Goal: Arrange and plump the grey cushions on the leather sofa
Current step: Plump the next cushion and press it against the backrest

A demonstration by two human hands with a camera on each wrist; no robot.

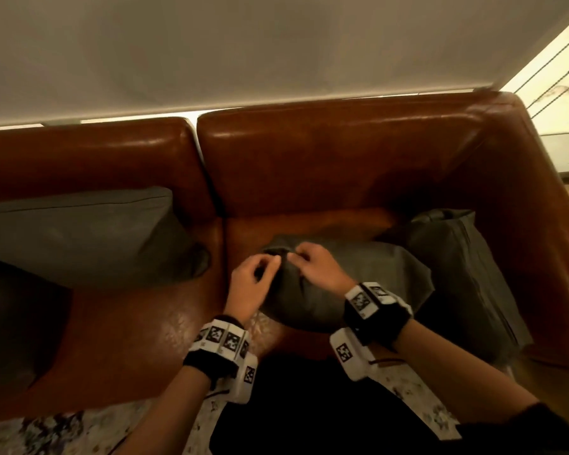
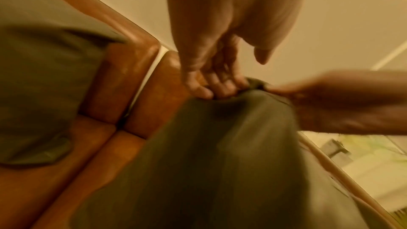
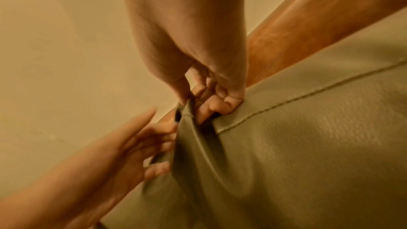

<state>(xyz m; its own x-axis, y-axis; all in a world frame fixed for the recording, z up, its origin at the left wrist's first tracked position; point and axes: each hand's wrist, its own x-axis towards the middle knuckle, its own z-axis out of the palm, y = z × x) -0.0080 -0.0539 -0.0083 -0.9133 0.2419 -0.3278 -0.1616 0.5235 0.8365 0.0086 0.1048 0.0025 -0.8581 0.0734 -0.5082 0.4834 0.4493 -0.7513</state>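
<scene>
A grey cushion (image 1: pixel 358 277) lies flat on the right seat of the brown leather sofa (image 1: pixel 309 159). Both hands meet at its far left corner. My right hand (image 1: pixel 309 264) pinches a bunched fold of that corner between thumb and fingers (image 3: pixel 191 104). My left hand (image 1: pixel 253 277) is beside it, its loosely bent fingertips (image 2: pixel 211 90) touching the cushion's edge (image 2: pixel 220 163) with the thumb held clear. In the right wrist view the left hand (image 3: pixel 143 145) rests against the side of the cushion (image 3: pixel 286 145).
A second grey cushion (image 1: pixel 457 257) leans against the right armrest, just behind the held one. A third (image 1: pixel 79 234) stands against the left backrest, with a darker one (image 1: pixel 14 323) at the far left. A patterned rug (image 1: pixel 63 431) lies in front.
</scene>
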